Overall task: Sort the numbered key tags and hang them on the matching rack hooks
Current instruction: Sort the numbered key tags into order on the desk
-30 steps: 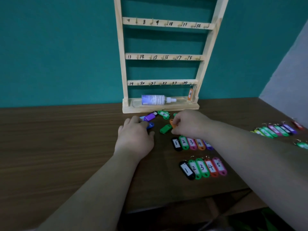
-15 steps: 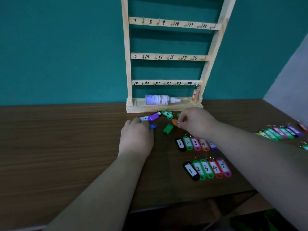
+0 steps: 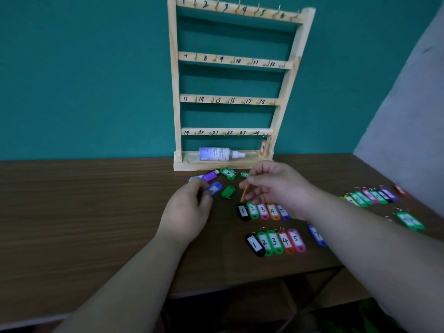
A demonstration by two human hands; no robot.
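Observation:
A wooden key rack [image 3: 176, 97] with numbered hooks stands against the teal wall. One orange tag [image 3: 263, 147] hangs at its bottom right hook. My right hand [image 3: 276, 186] pinches a thin orange tag [image 3: 244, 193] lifted off the table. My left hand [image 3: 187, 210] pinches a blue tag [image 3: 215, 188] at the edge of a loose pile with a purple tag [image 3: 210, 176] and green tags [image 3: 228, 191]. Two sorted rows numbered 1 to 5 lie in front: the upper row [image 3: 263, 211] and the lower row [image 3: 275, 242].
A white spray bottle [image 3: 217, 154] lies in the rack's base tray. Another row of tags [image 3: 372, 197] and a lone green tag [image 3: 409, 221] lie at the far right of the wooden table [image 3: 84, 212]. A blue tag [image 3: 317, 235] shows beside my right forearm.
My right hand has lifted the orange tag off the table. My left hand has taken hold of the blue tag. The view has tilted up, showing the rack's top row.

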